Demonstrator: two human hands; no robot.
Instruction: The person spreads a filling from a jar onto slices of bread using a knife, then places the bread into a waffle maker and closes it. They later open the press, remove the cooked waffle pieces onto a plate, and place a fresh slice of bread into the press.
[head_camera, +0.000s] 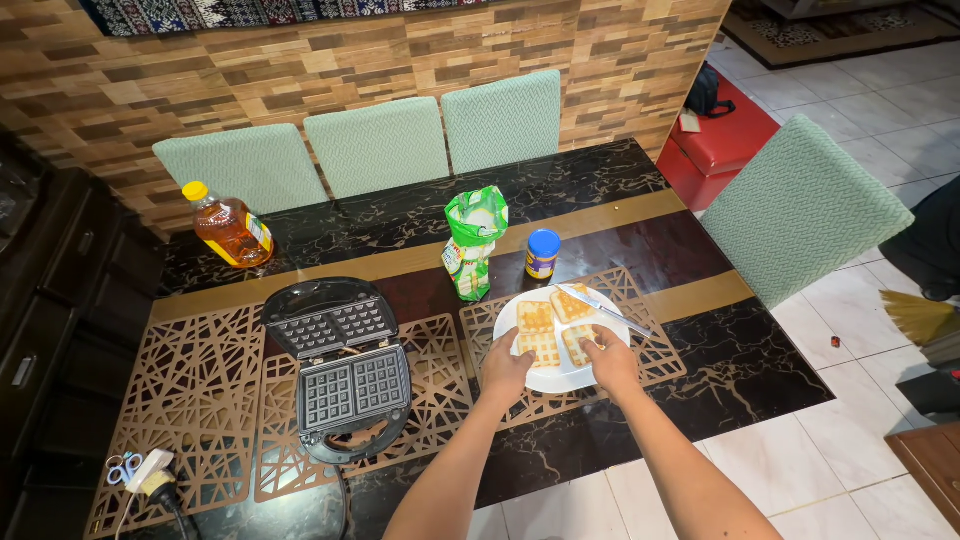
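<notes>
Resting at the near edge of a white plate (556, 381), the left hand (503, 368) and the right hand (611, 361) are shown. The left fingers (522, 345) are curled onto the near-left waffle piece (541, 349); the right fingers (590, 344) are pinched on the near-right waffle piece (578, 343). Two more waffle pieces (553, 310) lie just beyond the fingers on the same plate. A knife (603, 309) is laid across the plate's far right rim. Well left of the fingers, an open waffle iron (342, 364) is seen on the bench (700, 360). Beyond the plate, a green bag (472, 241) and a blue-lidded jar (542, 253) stand.
</notes>
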